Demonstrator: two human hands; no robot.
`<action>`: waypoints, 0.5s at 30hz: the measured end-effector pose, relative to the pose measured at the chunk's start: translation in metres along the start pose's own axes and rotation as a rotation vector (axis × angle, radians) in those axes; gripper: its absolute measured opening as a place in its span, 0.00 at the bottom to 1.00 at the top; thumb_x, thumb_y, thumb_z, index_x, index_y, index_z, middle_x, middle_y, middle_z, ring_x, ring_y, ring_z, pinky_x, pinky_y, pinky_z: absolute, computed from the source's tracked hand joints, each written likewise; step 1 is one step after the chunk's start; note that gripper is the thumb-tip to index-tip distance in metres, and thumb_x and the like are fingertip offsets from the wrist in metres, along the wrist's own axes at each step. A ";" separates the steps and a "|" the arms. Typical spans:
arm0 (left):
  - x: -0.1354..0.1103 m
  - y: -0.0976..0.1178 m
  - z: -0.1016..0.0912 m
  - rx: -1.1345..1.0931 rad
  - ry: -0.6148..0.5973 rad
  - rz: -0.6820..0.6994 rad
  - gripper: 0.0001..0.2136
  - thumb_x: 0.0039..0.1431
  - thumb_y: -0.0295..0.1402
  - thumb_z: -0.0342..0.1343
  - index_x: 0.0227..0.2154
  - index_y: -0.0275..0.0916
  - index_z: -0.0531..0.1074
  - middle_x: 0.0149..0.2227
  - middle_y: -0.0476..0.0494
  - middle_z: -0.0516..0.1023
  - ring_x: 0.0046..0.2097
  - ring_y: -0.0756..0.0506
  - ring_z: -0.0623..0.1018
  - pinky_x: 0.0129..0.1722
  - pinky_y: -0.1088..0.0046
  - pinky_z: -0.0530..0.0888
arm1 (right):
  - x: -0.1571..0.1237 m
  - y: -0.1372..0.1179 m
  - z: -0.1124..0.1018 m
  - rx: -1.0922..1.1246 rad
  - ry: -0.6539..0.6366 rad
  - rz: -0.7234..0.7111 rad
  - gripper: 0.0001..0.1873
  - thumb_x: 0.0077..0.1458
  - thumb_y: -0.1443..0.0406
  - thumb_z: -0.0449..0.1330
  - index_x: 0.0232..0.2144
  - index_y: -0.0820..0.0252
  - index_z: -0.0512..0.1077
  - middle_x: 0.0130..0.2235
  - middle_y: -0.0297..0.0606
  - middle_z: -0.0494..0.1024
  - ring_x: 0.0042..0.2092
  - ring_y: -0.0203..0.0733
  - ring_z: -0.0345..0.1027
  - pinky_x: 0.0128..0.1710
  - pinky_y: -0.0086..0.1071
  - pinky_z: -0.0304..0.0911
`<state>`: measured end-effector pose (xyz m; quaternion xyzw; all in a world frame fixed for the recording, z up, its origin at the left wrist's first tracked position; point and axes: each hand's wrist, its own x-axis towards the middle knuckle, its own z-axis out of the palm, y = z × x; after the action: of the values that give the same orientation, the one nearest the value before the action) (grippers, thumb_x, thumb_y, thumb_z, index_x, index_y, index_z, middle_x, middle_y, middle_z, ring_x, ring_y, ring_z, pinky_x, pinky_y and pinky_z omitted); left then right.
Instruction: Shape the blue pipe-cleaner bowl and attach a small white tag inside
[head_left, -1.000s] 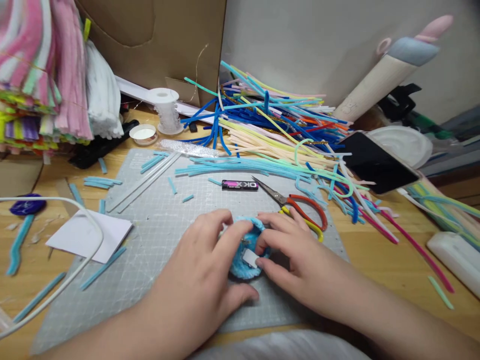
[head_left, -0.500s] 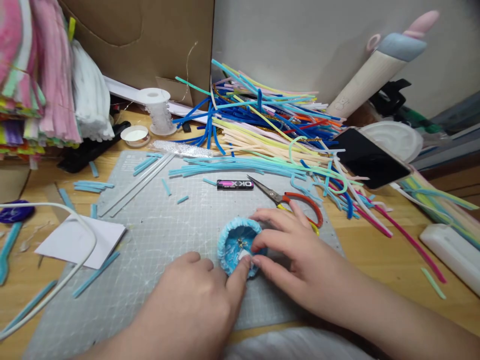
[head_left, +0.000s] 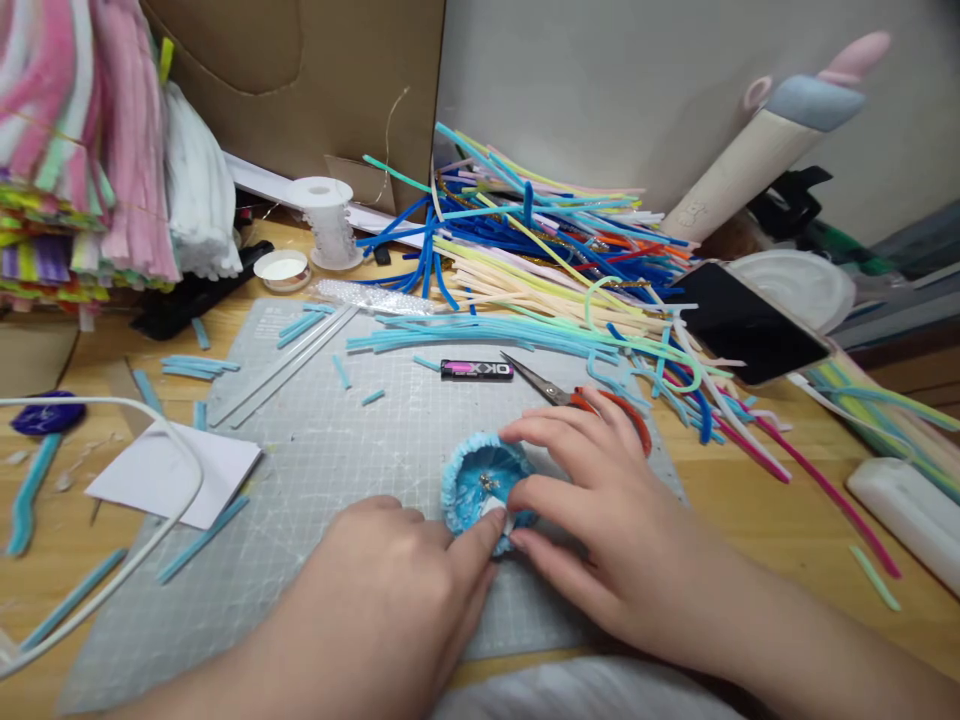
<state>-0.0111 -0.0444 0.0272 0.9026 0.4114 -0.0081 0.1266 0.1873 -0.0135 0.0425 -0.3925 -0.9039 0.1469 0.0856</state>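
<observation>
A small round bowl of light blue pipe cleaners lies tilted on the grey cutting mat, its opening showing. Inside it sit a small gold-coloured piece and a small white piece. My left hand has most fingers curled; its index fingertip presses the white piece at the near inner wall, with the thumb mostly hidden below. My right hand curves round the bowl's right side, fingertips on its rim and thumb near the left fingertip. Behind the right hand lie red-handled scissors, partly covered.
A black marked tube and short blue pipe-cleaner cuttings lie on the mat. Long pipe cleaners are heaped behind. A phone rests at right. At left are folded white paper, a white cable and a clear spool.
The view has shifted slightly, so the surroundings sit a little further right. My right hand has closed in slightly over the bowl and covers more of the scissors. My left index finger remains inside the bowl.
</observation>
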 end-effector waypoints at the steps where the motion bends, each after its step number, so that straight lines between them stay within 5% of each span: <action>1: 0.000 -0.001 -0.001 -0.037 0.003 -0.013 0.13 0.63 0.32 0.45 0.46 0.42 0.71 0.23 0.47 0.77 0.23 0.40 0.76 0.22 0.63 0.68 | 0.000 0.000 0.001 -0.008 0.004 0.018 0.06 0.58 0.63 0.56 0.33 0.54 0.73 0.55 0.40 0.69 0.59 0.50 0.57 0.62 0.60 0.36; 9: -0.001 -0.007 -0.005 -0.223 0.077 -0.042 0.07 0.60 0.32 0.52 0.41 0.44 0.70 0.36 0.47 0.73 0.39 0.41 0.73 0.37 0.58 0.68 | -0.006 -0.010 0.015 -0.036 -0.026 0.143 0.13 0.53 0.60 0.62 0.41 0.57 0.72 0.59 0.50 0.65 0.61 0.59 0.56 0.57 0.64 0.48; 15: 0.005 -0.016 -0.007 -0.118 0.206 -0.015 0.04 0.59 0.28 0.54 0.35 0.43 0.71 0.37 0.46 0.69 0.40 0.41 0.68 0.38 0.62 0.64 | 0.000 0.002 0.013 -0.071 -0.032 0.103 0.09 0.56 0.66 0.59 0.41 0.52 0.75 0.58 0.48 0.67 0.61 0.59 0.56 0.56 0.67 0.44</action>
<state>-0.0204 -0.0288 0.0295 0.8865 0.4286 0.1082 0.1364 0.1856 -0.0149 0.0298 -0.4391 -0.8883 0.1251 0.0494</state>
